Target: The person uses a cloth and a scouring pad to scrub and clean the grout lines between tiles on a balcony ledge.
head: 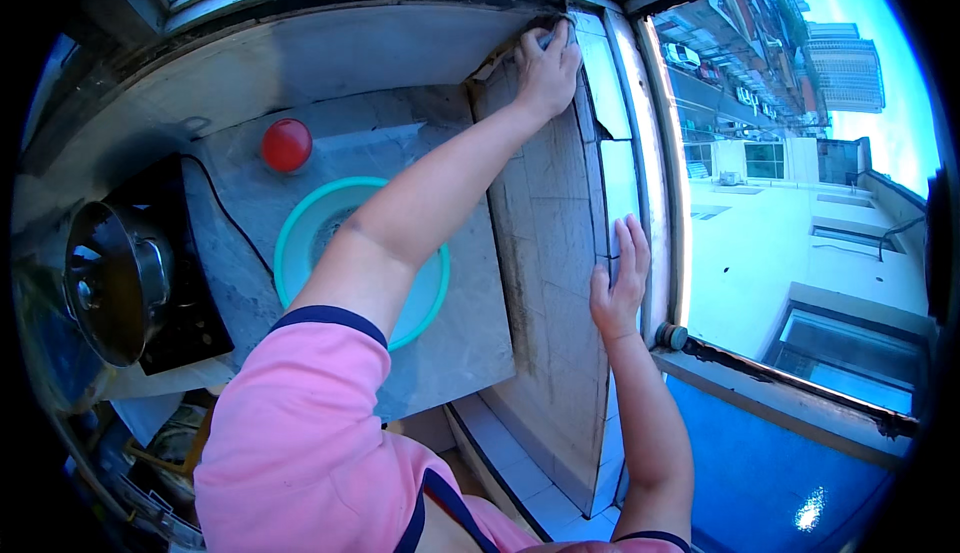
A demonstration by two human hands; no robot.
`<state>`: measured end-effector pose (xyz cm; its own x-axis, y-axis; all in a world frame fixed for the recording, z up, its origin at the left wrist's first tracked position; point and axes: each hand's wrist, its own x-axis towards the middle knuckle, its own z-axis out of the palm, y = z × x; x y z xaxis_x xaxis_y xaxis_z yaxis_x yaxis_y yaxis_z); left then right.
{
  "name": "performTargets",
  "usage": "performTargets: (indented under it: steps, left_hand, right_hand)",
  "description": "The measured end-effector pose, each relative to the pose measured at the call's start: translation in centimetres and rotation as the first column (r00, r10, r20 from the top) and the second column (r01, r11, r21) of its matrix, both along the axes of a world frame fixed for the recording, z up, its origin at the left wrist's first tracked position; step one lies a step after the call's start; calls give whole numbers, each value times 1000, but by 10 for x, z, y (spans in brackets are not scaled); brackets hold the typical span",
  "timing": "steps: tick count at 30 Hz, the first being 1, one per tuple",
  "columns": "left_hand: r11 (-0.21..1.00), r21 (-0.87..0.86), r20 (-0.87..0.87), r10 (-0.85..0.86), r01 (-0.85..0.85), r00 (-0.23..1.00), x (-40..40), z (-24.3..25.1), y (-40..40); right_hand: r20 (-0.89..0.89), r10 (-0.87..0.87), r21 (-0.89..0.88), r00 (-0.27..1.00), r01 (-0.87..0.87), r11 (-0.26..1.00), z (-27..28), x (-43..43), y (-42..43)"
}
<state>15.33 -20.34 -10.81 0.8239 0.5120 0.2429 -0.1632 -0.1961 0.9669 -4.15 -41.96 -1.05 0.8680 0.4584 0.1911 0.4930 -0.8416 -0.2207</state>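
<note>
My left hand (pixel 549 71) reaches to the far corner of the tiled window ledge (pixel 616 178). Its fingers curl down over a small greyish wad (pixel 547 40), pressed at the corner by the window frame; the hand mostly hides it, so its material is unclear. Closer to me, my right hand (pixel 621 283) rests on the white ledge tiles with fingers extended and no object visible in it. Below my left arm, a turquoise plastic basin (pixel 442 283) with what looks like water inside stands on the grey countertop (pixel 472 328), partly hidden by the arm.
A red ball-like object (pixel 286 145) sits behind the basin. At left, a lidded metal pot (pixel 112 283) stands on a black cooktop (pixel 214 328) with a cord (pixel 229 215). An open window (pixel 660 178) at right gives onto buildings and a street far below.
</note>
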Motion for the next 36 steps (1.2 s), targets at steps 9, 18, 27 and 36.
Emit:
performTargets:
  steps: [9, 18, 27, 36]
  left_hand:
    - [1000, 13, -32, -15, 15, 999, -7, -4, -2]
    - [963, -265, -23, -59, 50, 998, -1, -4, -14]
    - [950, -208, -118, -261, 233, 958, -113, -37, -102]
    - [985, -155, -149, 57, -80, 987, 29, -140, -4]
  right_hand:
    - [2, -2, -13, 1000, 2, 1000, 0, 0, 0]
    - [-10, 13, -2, 1000, -13, 1000, 1, 2, 3]
    - [-5, -12, 13, 1000, 12, 1000, 0, 2, -3]
    - [3, 52, 56, 999, -52, 997, -3, 5, 18]
